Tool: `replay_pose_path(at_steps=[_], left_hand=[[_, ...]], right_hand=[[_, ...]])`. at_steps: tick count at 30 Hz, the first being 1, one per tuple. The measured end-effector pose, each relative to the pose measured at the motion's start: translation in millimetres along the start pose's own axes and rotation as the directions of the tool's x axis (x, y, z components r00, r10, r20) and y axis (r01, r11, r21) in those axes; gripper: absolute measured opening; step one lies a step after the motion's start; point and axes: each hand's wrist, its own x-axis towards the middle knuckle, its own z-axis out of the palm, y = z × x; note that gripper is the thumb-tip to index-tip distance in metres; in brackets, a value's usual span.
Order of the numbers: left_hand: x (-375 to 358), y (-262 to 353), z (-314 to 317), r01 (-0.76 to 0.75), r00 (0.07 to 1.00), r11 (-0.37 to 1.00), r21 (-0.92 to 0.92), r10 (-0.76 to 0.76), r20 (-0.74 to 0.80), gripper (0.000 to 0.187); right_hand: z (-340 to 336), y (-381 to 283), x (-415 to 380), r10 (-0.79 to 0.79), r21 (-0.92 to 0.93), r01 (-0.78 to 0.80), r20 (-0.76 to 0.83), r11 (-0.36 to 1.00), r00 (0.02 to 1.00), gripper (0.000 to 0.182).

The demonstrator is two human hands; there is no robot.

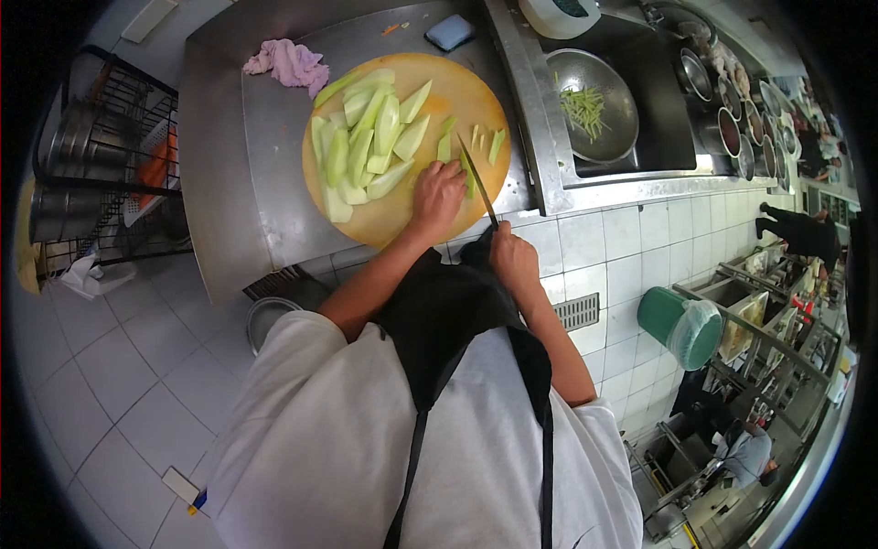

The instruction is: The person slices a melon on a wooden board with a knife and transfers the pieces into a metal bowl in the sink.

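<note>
A round wooden cutting board [412,220] lies on the steel counter. Peeled pale green vegetable pieces [384,128], long and wedge-shaped, are heaped on its left and middle. My right hand [514,261] is closed round the handle of a kitchen knife [477,178], its blade pointing away across the board's right side. Just left of the blade, my left hand [439,197] has its fingers curled down on a green vegetable piece [465,176], partly hidden by the hand and blade. Thin cut slices [496,146] lie right of the blade.
A pink cloth [288,66] and a blue sponge [449,33] lie behind the board. To the right, a metal bowl [626,114] with green strips [583,112] sits in the sink. A wire rack [114,188] stands left. Other people [745,453] are far right.
</note>
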Motion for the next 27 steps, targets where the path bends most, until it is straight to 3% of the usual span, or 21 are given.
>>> replay_pose_path(at_steps=[11, 18, 21, 27], left_hand=[[-6, -8, 16, -0.043, 0.999, 0.999, 0.016, 0.044, -0.033, 0.022], [-17, 8, 2, -0.051, 0.999, 0.999, -0.016, 0.05, -0.021, 0.032], [-18, 4, 4, -0.066, 0.997, 0.997, 0.025, 0.067, -0.026, 0.036], [3, -5, 7, -0.089, 0.994, 0.995, 0.043, 0.091, -0.056, 0.035]], right_hand=[[18, -3, 6, 0.047, -0.035, -0.045, 0.054, 0.998, 0.997, 0.009], [14, -3, 37, 0.048, 0.046, -0.051, 0.063, 0.998, 0.997, 0.013], [19, 9, 27, 0.025, 0.192, -0.029, 0.023, 0.981, 0.999, 0.016], [12, 11, 23, -0.012, 0.121, 0.02, -0.07, 0.992, 0.997, 0.017]])
